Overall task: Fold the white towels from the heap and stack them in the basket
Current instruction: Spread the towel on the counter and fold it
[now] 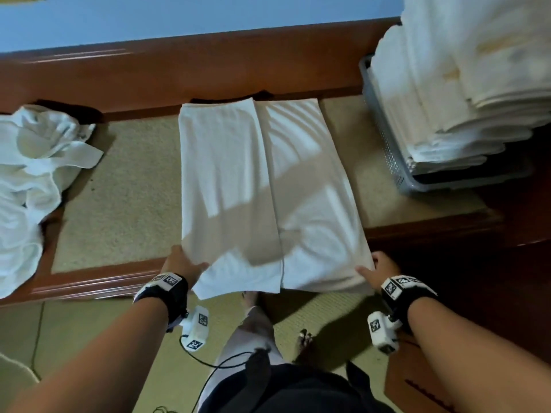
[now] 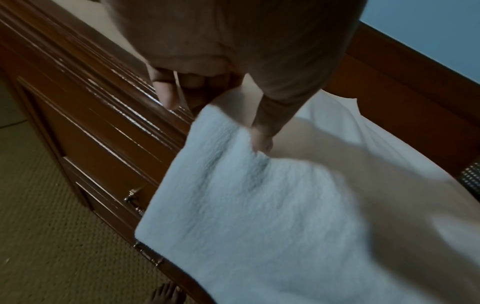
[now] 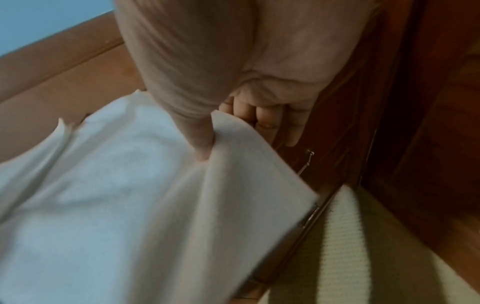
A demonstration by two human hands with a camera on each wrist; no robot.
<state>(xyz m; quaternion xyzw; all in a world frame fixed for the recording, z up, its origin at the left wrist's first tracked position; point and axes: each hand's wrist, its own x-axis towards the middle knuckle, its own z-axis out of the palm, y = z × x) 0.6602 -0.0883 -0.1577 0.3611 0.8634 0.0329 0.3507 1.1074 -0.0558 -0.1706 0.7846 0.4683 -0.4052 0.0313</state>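
Towel (image 1: 262,186) spread lengthwise on the table (image 1: 119,189), folded in thirds, near end overhanging the front edge. Soft, limp, light terry; likely to sag and shed its folds unless taken at both near corners. Left hand (image 1: 182,265) pinching one corner, right hand (image 1: 377,268) pinching the other. Heap (image 1: 32,174) lying left, stacked basket (image 1: 387,138) right.

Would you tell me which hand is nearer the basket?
Right. The right hand grips the towel's near corner below the basket; the left hand grips the opposite corner.
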